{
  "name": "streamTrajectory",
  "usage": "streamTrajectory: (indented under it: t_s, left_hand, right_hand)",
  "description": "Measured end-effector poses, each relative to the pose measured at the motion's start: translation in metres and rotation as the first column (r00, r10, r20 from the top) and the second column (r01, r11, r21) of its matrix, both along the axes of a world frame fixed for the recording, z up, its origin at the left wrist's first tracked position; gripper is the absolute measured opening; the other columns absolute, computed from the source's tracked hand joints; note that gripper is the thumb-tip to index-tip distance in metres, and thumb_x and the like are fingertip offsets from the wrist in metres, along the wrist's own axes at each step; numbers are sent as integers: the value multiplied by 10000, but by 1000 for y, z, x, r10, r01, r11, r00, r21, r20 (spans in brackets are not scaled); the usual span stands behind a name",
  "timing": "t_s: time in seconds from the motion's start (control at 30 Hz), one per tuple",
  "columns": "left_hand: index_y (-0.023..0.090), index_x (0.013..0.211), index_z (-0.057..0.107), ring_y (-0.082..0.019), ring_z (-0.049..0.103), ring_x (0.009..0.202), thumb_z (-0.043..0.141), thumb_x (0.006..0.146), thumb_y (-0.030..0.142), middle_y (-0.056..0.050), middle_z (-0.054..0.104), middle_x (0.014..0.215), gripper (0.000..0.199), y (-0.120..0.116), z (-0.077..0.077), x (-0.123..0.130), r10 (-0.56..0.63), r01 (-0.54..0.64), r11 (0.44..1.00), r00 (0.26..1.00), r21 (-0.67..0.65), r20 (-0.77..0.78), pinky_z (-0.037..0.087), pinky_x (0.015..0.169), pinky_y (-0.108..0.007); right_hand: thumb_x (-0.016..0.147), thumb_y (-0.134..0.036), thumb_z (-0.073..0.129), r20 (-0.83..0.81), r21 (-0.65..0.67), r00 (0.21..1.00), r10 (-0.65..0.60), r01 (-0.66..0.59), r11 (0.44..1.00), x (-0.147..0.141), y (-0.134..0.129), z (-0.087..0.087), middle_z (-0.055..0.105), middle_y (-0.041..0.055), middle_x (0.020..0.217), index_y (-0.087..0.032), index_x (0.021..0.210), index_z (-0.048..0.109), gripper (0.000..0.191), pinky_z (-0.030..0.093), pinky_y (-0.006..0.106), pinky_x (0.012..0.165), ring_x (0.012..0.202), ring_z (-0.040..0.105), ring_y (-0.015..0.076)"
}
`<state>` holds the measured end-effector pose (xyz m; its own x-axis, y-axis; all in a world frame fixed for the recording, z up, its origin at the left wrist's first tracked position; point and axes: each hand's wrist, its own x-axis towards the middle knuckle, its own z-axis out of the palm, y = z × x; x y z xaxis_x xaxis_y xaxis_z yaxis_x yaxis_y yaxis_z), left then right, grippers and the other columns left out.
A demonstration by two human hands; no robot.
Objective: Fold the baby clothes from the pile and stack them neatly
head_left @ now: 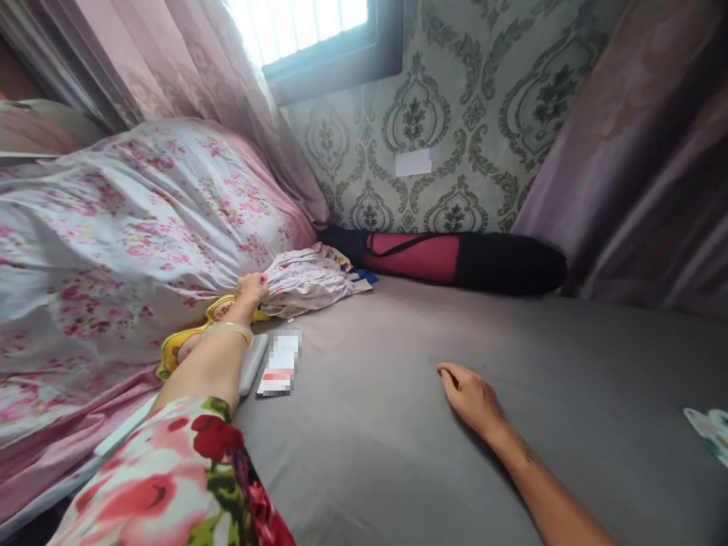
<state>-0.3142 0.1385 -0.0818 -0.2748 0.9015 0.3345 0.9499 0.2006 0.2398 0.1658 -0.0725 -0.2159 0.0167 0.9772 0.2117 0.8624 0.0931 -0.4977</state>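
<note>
My left hand [253,288] is closed on the near end of a bunched pale printed cloth [310,280], which lies against the floral quilt. Whether the cloth is a garment I cannot tell. Some blue and yellow pieces show at its far end. Under my left forearm is a yellow cartoon-printed item [180,345], partly covered. My right hand [469,394] rests on the grey bed sheet [387,425] with its fingers curled together and nothing visible in them.
A floral quilt [171,227] is heaped at the left. Beside my left forearm lie a grey flat object [254,364] and a blurred-out white item [281,364]. A long black and red bag [418,258] lies along the wall. At the right edge is a white-green packet [708,428].
</note>
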Motion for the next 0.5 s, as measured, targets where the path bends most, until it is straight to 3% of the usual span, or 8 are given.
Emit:
streamTrajectory:
  t_s: [0.23,0.37,0.5]
  left_hand:
    - [142,763,628,-384,543,1073,600,724,203,-172,659,993,78,1,6,10,102,-102,991,995,-82,-7,443,860,-469]
    - [150,758,543,-352,555,1069,557,803,219,-132,633,920,83,11,24,30,73,-73,997,997,-1,38,403,933,-526]
    - [161,851,520,-298,595,996,472,874,205,-111,630,902,69,22,48,61,-39,1,985,977,173,212,408,948,-494]
  right_hand:
    - [949,-287,334,59,13,998,13,-14,1000,-4,-5,0,699,38,1070,-255,1066,663,350,466,306,826,988,649,208]
    - [954,-272,333,94,17,996,12,-14,1000,-5,-5,1,697,41,1054,-253,1058,662,346,460,288,793,966,651,201]
    - [961,-254,335,120,26,993,9,-12,1000,-7,-7,4,695,47,1037,-241,1065,656,338,447,273,776,955,654,197]
